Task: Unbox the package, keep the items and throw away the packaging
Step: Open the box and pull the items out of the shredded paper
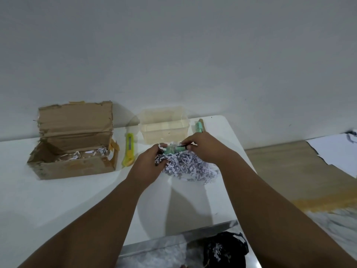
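Holding a small green item between them, the left hand and right hand pinch its two ends over a pile of shredded paper on the white table. The open cardboard box sits far left — a yellow cutter beside it, a clear tub behind the hands.
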